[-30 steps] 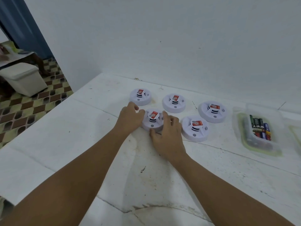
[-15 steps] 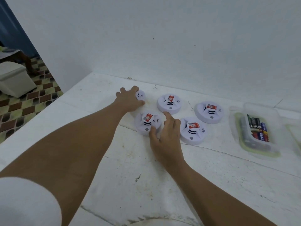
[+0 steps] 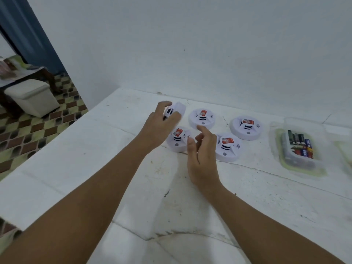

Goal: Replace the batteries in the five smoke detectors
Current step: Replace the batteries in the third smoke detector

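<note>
The left hand [image 3: 162, 121] grips one smoke detector [image 3: 176, 110] at the far left of the group, and this detector is tilted up off the white table [image 3: 133, 178], so that its dark vents face toward the camera. The thumb and the fingers are curled round its rim; the picture is a little blurred here, so I cannot tell whether the detector is fully lifted or whether one edge touches the table. The right hand [image 3: 202, 157] holds nothing. Its fingers are loosely bent, with the index finger more stretched forward, and it hovers above the table between two other detectors. The held detector lies up and to the left of the right hand, across the front-left detector [image 3: 178, 139], so the left hand is clearly the nearer one and the right hand must reach over that unit, or the left hand must bring the detector toward the body. I judge that the next step is to turn the held detector over and open its back, which probably needs both hands. Three more detectors lie flat: the back-middle detector [image 3: 202, 118], the front-right detector [image 3: 227, 147] and the back-right detector [image 3: 246, 126]. The batteries [image 3: 300, 145] wait in a clear container [image 3: 276, 147] well apart on the right side, nearer to the right hand.
</note>
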Tool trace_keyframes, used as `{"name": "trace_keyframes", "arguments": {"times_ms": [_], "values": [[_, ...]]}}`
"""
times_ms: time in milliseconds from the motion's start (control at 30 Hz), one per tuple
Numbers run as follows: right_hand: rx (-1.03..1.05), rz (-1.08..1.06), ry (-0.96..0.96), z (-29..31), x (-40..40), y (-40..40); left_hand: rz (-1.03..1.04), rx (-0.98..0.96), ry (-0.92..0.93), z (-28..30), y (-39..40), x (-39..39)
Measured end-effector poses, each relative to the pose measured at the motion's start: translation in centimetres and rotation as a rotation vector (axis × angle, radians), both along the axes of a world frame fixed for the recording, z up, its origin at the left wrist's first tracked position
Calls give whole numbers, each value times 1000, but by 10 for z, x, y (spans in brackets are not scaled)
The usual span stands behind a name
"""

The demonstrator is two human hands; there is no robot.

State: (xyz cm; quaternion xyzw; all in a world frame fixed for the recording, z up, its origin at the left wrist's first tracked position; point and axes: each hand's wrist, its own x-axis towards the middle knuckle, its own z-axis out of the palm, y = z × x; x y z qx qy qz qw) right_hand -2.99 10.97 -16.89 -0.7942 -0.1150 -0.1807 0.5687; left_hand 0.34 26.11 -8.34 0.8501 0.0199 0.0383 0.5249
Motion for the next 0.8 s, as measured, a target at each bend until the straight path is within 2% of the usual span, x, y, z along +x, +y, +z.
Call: {"name": "trace_keyframes", "arguments": {"times_ms": [233, 333, 467, 600, 700, 800], "values": [[96, 98, -93, 2, -31, -21, -92, -105, 85, -7, -43, -69], [131, 141, -104, 4, -45, -42, -6, -317, 225, -8, -64, -78], [75, 113, -78, 3, -58, -84, -268, -644, 321, -20, -85, -92], [-8, 60, -126, 6, -72, -130, -297, -950, 373, -30, -129, -101], [-95, 28, -154, 4, -77, -158, -279, -1070, 476, -31, -162, -106], [-195, -19, -185, 2, -80, -186, -290, -1090, 570, -32, -191, -107]]}}
